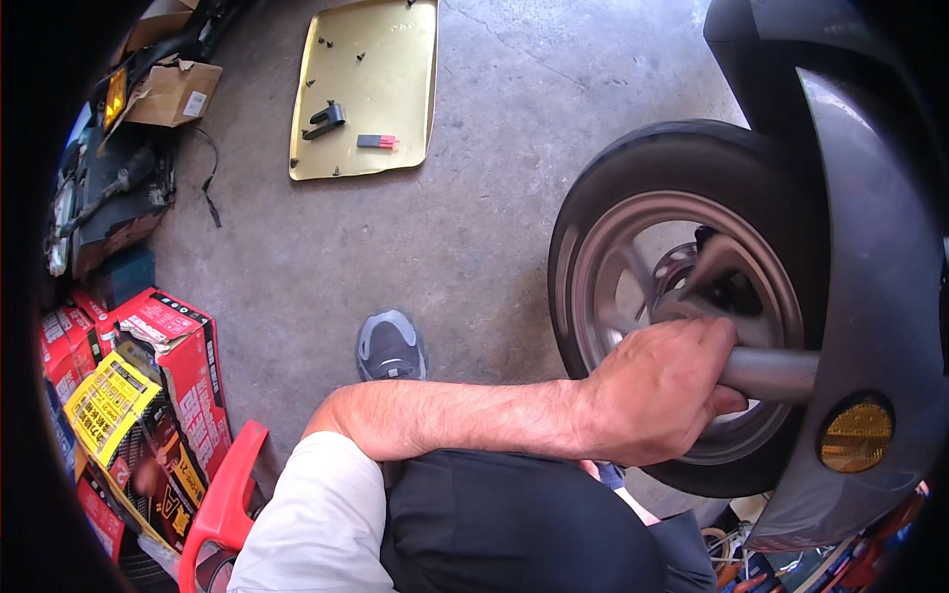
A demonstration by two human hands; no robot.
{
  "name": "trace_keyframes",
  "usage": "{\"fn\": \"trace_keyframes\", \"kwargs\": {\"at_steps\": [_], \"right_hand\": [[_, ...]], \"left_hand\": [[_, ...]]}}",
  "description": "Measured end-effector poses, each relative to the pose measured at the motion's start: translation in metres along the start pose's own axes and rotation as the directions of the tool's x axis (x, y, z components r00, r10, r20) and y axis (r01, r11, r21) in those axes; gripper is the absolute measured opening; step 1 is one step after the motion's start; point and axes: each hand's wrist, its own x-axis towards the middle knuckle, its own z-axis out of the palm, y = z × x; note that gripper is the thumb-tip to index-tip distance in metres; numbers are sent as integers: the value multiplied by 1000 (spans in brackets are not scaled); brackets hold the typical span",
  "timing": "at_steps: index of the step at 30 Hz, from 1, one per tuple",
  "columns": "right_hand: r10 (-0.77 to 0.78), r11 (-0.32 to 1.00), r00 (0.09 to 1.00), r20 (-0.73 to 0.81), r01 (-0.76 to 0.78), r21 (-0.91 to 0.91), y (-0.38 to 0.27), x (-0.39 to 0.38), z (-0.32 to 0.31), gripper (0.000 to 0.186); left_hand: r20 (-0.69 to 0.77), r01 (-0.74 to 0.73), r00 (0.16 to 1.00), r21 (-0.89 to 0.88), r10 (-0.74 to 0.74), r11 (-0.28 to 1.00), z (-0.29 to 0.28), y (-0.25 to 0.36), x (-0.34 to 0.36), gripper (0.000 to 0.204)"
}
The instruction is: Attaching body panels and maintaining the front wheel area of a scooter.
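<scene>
From the lower left, my left arm in a white sleeve reaches across my body. My left hand is closed around a thick grey tube in front of a spoked wheel. The tube runs right, toward the grey body panel of a scooter or motorcycle. Behind the hand stands the wheel's black tyre, with a brownish-grey rim; its spokes look somewhat blurred. Small patches of skin show below my left wrist, but I cannot tell whether they belong to my right hand.
A gold-coloured tray on the concrete holds several dark screws, a black bracket and a red-and-grey piece. Red cartons and a red plastic chair part stand at left. My shoe is mid-floor; an amber reflector marks the panel.
</scene>
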Motion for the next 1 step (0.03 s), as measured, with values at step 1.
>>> {"fn": "trace_keyframes", "kwargs": {"at_steps": [1], "right_hand": [[28,999,999,-14,-28,17,2,0,2,18]], "left_hand": [[23,21,1000,11,-21,1000,0,-2,-1,39]]}}
